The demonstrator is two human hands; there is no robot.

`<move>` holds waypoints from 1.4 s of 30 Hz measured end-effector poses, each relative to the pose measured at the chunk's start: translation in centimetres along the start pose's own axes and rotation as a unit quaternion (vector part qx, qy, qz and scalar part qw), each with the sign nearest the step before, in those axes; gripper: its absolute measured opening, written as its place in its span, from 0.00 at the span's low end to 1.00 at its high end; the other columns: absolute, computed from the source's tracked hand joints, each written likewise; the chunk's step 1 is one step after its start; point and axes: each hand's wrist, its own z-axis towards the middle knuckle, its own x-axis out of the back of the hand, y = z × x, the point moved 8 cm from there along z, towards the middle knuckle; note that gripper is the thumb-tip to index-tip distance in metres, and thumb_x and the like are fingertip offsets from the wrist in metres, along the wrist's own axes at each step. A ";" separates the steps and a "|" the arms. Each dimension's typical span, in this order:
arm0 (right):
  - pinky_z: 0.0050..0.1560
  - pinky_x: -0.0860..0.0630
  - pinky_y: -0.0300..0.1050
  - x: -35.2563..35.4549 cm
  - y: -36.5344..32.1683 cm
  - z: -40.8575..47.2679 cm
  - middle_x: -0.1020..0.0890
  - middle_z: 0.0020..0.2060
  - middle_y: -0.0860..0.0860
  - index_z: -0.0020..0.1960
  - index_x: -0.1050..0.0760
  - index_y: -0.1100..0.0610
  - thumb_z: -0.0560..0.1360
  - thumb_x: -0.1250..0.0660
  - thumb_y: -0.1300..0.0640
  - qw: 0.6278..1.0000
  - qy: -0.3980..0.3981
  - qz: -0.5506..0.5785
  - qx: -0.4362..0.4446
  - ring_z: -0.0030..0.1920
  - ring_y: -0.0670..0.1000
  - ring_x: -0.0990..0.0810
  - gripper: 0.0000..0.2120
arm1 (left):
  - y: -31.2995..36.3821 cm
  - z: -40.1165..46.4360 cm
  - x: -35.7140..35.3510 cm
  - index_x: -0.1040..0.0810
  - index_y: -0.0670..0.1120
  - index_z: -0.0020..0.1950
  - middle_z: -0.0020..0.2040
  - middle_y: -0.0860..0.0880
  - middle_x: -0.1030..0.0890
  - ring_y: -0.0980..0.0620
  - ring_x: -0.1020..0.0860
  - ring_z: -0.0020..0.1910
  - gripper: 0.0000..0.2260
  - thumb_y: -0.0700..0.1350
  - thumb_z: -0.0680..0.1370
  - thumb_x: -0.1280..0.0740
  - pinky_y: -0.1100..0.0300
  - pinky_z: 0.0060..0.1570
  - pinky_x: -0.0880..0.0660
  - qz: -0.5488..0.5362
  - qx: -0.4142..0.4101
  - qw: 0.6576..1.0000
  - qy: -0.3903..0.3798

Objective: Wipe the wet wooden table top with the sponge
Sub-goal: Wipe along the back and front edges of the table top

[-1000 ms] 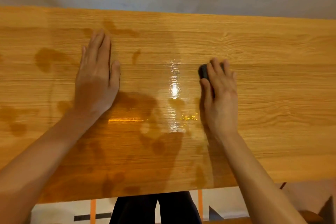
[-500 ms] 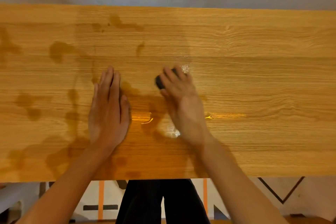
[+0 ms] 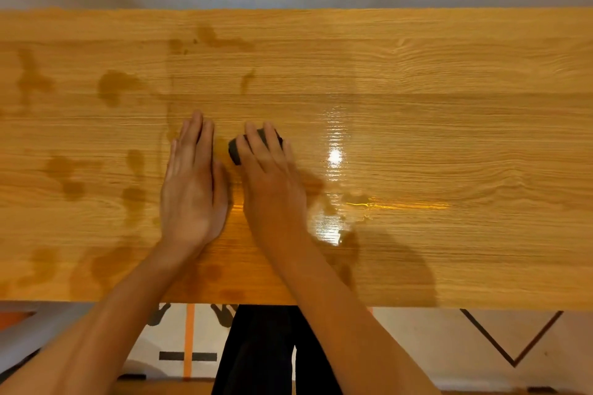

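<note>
1. While the right hand presses down on the dark sponge, fingers draped over its top, the sponge sits on the bench near its middle, just beside the other hand.
2. Left hand lies flat, palm down, fingers together and extended, gripping nothing; it looks like a brace for the body.
3. Dark wet blotches dot the left half of the bench, and more sit along the near edge; a glossy film glints to the right of the sponge.
4. Judgement call: the wipe is under way, with plenty of damp wood left on the left side.
5. To do it well, keep the whole sponge face flat and loaded evenly, and run with the grain in overlapping passes.
6. Lift the left hand clear before the sponge goes that way, since it blocks the path.
7. Risk: a soaked sponge only smears water, so squeeze it out when streaks appear.
</note>
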 end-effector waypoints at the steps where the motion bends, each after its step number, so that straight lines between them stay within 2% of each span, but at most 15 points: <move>1: 0.79 0.51 0.55 0.5 0.8 -0.3 0.36 0.75 0.54 0.72 0.34 0.57 0.78 0.39 0.57 0.999 -0.020 -0.025 0.027 0.78 0.56 0.46 0.22 | 0.1 0.0 0.0 0.42 0.38 0.81 0.82 0.42 0.44 0.47 0.47 0.82 0.24 0.43 0.86 0.46 0.52 0.81 0.52 0.001 -0.005 1.000 -0.002; 3: 0.77 0.45 0.58 2.7 4.6 -1.7 0.31 0.72 0.54 0.69 0.30 0.57 0.77 0.34 0.61 0.999 -0.016 -0.036 0.027 0.76 0.56 0.41 0.20 | 0.0 -0.1 0.1 0.42 0.37 0.81 0.82 0.42 0.44 0.46 0.46 0.82 0.24 0.43 0.85 0.47 0.53 0.81 0.53 0.005 -0.011 1.000 0.000; 7: 0.79 0.53 0.52 10.2 14.1 -6.6 0.35 0.75 0.54 0.73 0.33 0.59 0.82 0.43 0.63 0.977 0.145 0.011 -0.156 0.78 0.54 0.45 0.19 | 0.0 -0.2 0.2 0.42 0.38 0.81 0.82 0.42 0.43 0.47 0.47 0.82 0.23 0.42 0.86 0.47 0.52 0.81 0.53 0.001 -0.004 1.000 0.007; 10: 0.79 0.56 0.52 9.8 13.6 -6.8 0.37 0.76 0.53 0.74 0.36 0.60 0.83 0.45 0.61 0.955 0.193 0.040 -0.220 0.78 0.54 0.48 0.20 | 0.0 -0.2 0.3 0.42 0.37 0.80 0.82 0.41 0.42 0.45 0.45 0.82 0.23 0.41 0.86 0.47 0.48 0.81 0.50 -0.008 -0.003 1.000 0.016; 12: 0.78 0.54 0.52 7.2 9.2 -4.9 0.36 0.75 0.54 0.74 0.35 0.61 0.83 0.45 0.61 0.969 0.180 0.000 -0.168 0.78 0.56 0.45 0.20 | 0.1 -0.2 0.4 0.41 0.36 0.80 0.81 0.40 0.41 0.44 0.44 0.82 0.22 0.41 0.86 0.46 0.45 0.80 0.48 -0.009 -0.007 1.000 0.021; 14: 0.77 0.53 0.53 2.6 3.5 -3.1 0.36 0.75 0.54 0.74 0.36 0.58 0.81 0.46 0.59 0.989 0.109 -0.057 -0.079 0.78 0.57 0.45 0.22 | 0.1 -0.2 0.3 0.40 0.36 0.80 0.81 0.40 0.41 0.44 0.44 0.81 0.22 0.40 0.86 0.46 0.43 0.79 0.45 -0.001 -0.011 1.000 0.022; 16: 0.76 0.60 0.52 -1.0 -0.6 -2.1 0.41 0.77 0.52 0.76 0.40 0.56 0.80 0.47 0.57 0.997 0.039 -0.066 -0.015 0.78 0.55 0.49 0.24 | 0.0 -0.4 0.2 0.40 0.37 0.80 0.81 0.40 0.41 0.44 0.44 0.81 0.22 0.41 0.86 0.46 0.43 0.78 0.43 0.011 -0.014 1.000 0.016; 18: 0.76 0.61 0.51 -1.8 -1.1 -1.5 0.42 0.78 0.51 0.76 0.41 0.54 0.81 0.46 0.56 0.996 -0.002 -0.079 0.040 0.79 0.53 0.50 0.24 | 0.0 -0.4 0.1 0.40 0.36 0.80 0.81 0.40 0.40 0.43 0.44 0.81 0.21 0.40 0.86 0.46 0.42 0.78 0.42 0.015 -0.021 1.000 0.018; 19: 0.77 0.57 0.52 -1.0 -0.2 -1.7 0.40 0.77 0.51 0.75 0.39 0.54 0.80 0.43 0.57 0.994 -0.002 -0.091 0.058 0.78 0.54 0.48 0.23 | 0.0 -0.4 0.1 0.40 0.36 0.80 0.81 0.40 0.40 0.43 0.43 0.81 0.21 0.40 0.86 0.46 0.42 0.78 0.42 0.012 -0.024 0.999 0.021; 21: 0.77 0.46 0.55 2.0 3.7 -3.0 0.34 0.74 0.53 0.72 0.34 0.56 0.78 0.35 0.60 0.994 0.023 -0.098 0.042 0.76 0.56 0.41 0.23 | 0.1 -0.5 0.2 0.40 0.36 0.79 0.81 0.40 0.40 0.43 0.43 0.81 0.21 0.39 0.86 0.46 0.43 0.78 0.42 0.007 -0.027 0.999 0.028; 22: 0.77 0.45 0.56 4.3 6.7 -4.0 0.32 0.73 0.54 0.72 0.32 0.58 0.78 0.35 0.62 0.997 0.053 -0.062 0.002 0.76 0.56 0.40 0.22 | 0.1 -0.5 0.2 0.40 0.36 0.80 0.81 0.40 0.40 0.44 0.43 0.81 0.21 0.39 0.86 0.46 0.44 0.79 0.43 0.006 -0.023 0.999 0.029; 25: 0.78 0.52 0.54 9.8 13.9 -6.6 0.33 0.74 0.52 0.72 0.32 0.58 0.82 0.43 0.61 0.985 0.121 0.003 -0.126 0.77 0.53 0.43 0.19 | -0.2 -0.3 0.3 0.40 0.38 0.80 0.81 0.42 0.40 0.46 0.44 0.81 0.22 0.40 0.86 0.47 0.46 0.80 0.45 0.006 0.002 1.000 0.028; 27: 0.78 0.55 0.51 10.4 15.0 -6.5 0.33 0.74 0.52 0.72 0.31 0.59 0.82 0.44 0.61 0.976 0.145 0.021 -0.163 0.78 0.53 0.44 0.18 | -0.1 -0.3 0.4 0.39 0.38 0.80 0.81 0.42 0.40 0.46 0.43 0.81 0.22 0.39 0.86 0.47 0.46 0.79 0.45 0.005 0.002 0.999 0.032; 36: 0.78 0.50 0.55 5.3 8.8 -17.4 0.33 0.72 0.51 0.71 0.32 0.58 0.80 0.40 0.61 0.996 0.078 0.009 -0.046 0.77 0.52 0.44 0.20 | -0.3 0.0 0.2 0.42 0.40 0.81 0.82 0.44 0.43 0.49 0.47 0.82 0.23 0.44 0.86 0.49 0.53 0.81 0.52 0.028 0.008 0.999 0.013; 42: 0.78 0.51 0.55 6.9 9.9 -8.2 0.32 0.73 0.53 0.72 0.31 0.59 0.83 0.43 0.60 0.994 0.092 0.008 -0.051 0.77 0.56 0.43 0.18 | -0.3 -0.3 0.4 0.44 0.40 0.82 0.83 0.44 0.46 0.49 0.49 0.82 0.23 0.45 0.87 0.49 0.54 0.81 0.55 0.005 -0.016 1.000 -0.016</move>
